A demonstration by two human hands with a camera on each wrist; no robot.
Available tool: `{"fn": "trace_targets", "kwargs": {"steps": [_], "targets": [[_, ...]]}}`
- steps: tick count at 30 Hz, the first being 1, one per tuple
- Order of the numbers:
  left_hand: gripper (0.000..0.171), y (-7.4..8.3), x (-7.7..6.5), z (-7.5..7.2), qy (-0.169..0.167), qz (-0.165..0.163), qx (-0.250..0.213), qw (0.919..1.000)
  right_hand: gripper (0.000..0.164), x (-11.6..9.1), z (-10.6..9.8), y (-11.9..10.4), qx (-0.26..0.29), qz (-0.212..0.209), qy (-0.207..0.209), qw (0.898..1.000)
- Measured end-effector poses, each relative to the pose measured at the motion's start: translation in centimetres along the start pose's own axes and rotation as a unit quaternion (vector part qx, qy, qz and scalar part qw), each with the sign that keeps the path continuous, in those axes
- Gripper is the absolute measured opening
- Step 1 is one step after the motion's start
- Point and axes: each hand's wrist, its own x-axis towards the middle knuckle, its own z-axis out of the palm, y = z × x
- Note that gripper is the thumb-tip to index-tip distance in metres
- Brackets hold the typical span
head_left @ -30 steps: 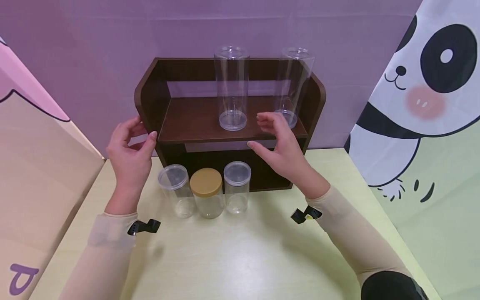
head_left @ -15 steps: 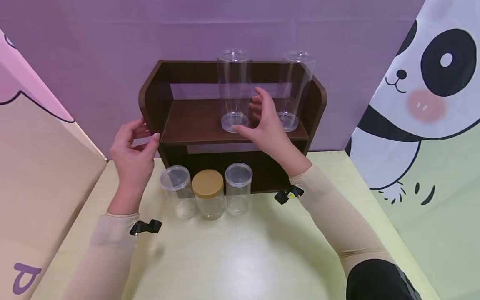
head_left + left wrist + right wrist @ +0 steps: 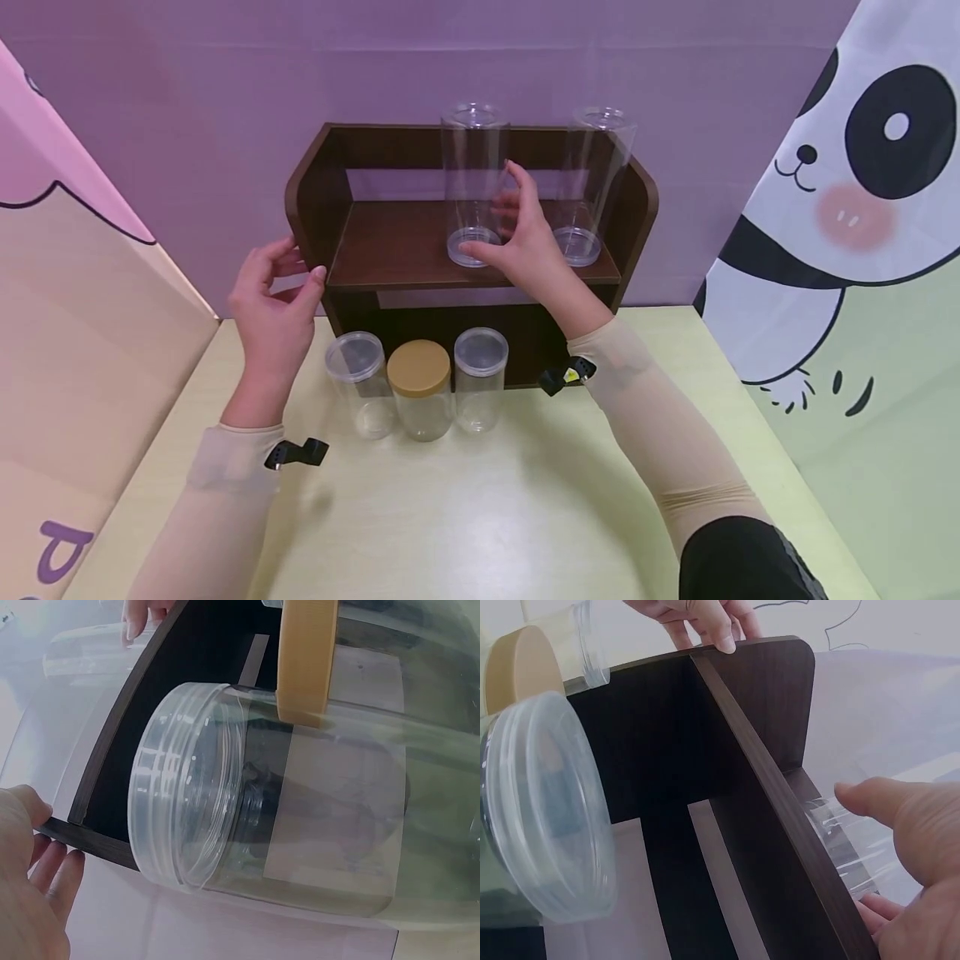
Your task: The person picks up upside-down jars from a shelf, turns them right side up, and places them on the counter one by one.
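Note:
Two tall clear cylindrical jars stand on the upper board of a dark brown two-tier shelf (image 3: pixel 405 242). My right hand (image 3: pixel 531 242) is at the left tall jar (image 3: pixel 472 142), thumb across the front near its base and fingers along its right side. The right tall jar (image 3: pixel 596 158) stands just beyond that hand. My left hand (image 3: pixel 276 308) pinches the front edge of the shelf's left side panel, thumb inside and fingers outside. In the right wrist view, the left tall jar shows between thumb and fingers of my right hand (image 3: pixel 922 855).
Three short clear jars stand in a row on the table (image 3: pixel 420 517) before the shelf: a left jar (image 3: pixel 360 383) and a right jar (image 3: pixel 480 379) with clear lids, and a middle jar (image 3: pixel 420 371) with a tan lid. A purple backdrop (image 3: pixel 187 125) rises behind.
My right hand has moved left and up from in front of the right tall jar to the left tall jar. My left hand keeps its place on the side panel. The jars stay put.

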Motion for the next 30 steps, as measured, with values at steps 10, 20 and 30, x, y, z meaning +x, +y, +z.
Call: {"fn": "trace_targets", "kwargs": {"steps": [10, 20, 30], "targets": [[0.039, 0.0, -0.1, -0.1, -0.003, -0.003, 0.003, 1.0, 0.109, -0.1, 0.2, 0.0, -0.014, -0.005, -0.008, 1.0], [0.04, 0.0, -0.2, -0.2, -0.006, -0.009, 0.008, 0.9999, 0.107, -1.9, -0.4, -0.4, -0.012, -0.058, -0.004, 0.998], [0.041, 0.0, 0.0, -0.1, -0.008, -0.004, 0.003, 1.0, 0.108, -5.4, -1.6, -1.1, 0.008, -0.117, -0.019, 0.993]]}}
